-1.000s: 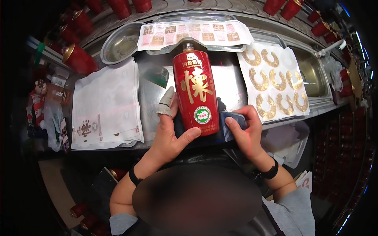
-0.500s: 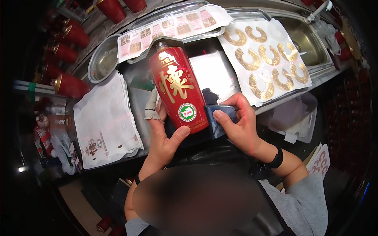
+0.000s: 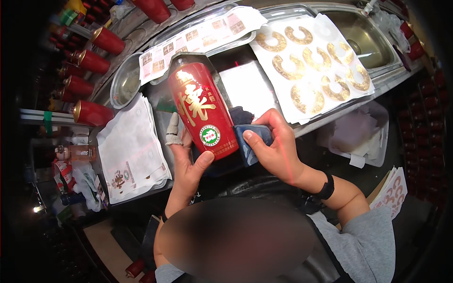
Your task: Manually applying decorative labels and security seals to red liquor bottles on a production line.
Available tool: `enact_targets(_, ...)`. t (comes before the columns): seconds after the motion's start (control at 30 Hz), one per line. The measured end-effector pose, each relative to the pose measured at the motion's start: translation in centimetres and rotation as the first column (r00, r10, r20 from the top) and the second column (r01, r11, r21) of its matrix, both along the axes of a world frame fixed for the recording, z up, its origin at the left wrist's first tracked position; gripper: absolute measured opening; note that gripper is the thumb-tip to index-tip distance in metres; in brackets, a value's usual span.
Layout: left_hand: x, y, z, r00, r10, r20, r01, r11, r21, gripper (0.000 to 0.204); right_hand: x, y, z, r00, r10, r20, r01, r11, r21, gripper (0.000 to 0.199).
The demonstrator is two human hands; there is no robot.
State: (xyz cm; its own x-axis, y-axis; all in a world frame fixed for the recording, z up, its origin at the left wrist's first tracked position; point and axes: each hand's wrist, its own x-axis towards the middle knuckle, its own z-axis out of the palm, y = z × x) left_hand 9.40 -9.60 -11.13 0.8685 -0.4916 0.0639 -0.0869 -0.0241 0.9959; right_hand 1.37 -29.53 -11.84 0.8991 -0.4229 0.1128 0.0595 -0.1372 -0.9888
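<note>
Cups the near left end of a red bottle (image 3: 202,109) in the left hand (image 3: 186,173), with its thumb on the front, and pinches a dark blue pad (image 3: 246,145) between thumb and fingers of the right hand (image 3: 273,150) at the bottle's near right side. Sets the bottle centrally, with its neck to the far side, between stacked white sheets (image 3: 134,146) at left and gold C-shaped labels (image 3: 304,57) at right. Includes, farther off, a printed label sheet (image 3: 198,41), with a metal bowl (image 3: 124,85) to its left and a sink (image 3: 373,49) at far right.
</note>
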Motion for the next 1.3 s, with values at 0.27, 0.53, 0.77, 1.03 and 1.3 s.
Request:
enact_targets(0.27,-0.1,0.2,-0.1,1.0,0.002,-0.02,-0.002,1.0,0.01,0.11,0.1,-0.3,-0.8,1.0,0.02,0.015,-0.021,0.998,0.065,0.021)
enact_targets(0.53,0.0,0.3,-0.4,1.0,-0.001,-0.031,0.002,1.0,0.022,0.112,0.6,-2.0,-0.1,0.985,0.172,-0.037,-0.149,0.929,0.339,0.023)
enact_targets(0.77,0.1,0.3,-0.2,0.998,-0.011,-0.061,0.01,1.0,-0.018,0.113,1.7,-2.1,-0.3,0.886,0.415,-0.206,-0.378,0.905,0.194,0.031)
enact_targets(1.03,0.1,0.1,-0.4,0.999,-0.013,-0.052,0.011,0.999,-0.042,0.116,1.5,-2.8,-0.6,0.865,0.468,-0.18,-0.417,0.871,0.259,0.023)
enact_targets(1.3,0.2,0.0,-0.3,0.999,-0.009,-0.042,0.007,0.999,-0.048,0.115,1.8,-3.0,-0.6,0.844,0.516,-0.149,-0.447,0.829,0.336,0.016)
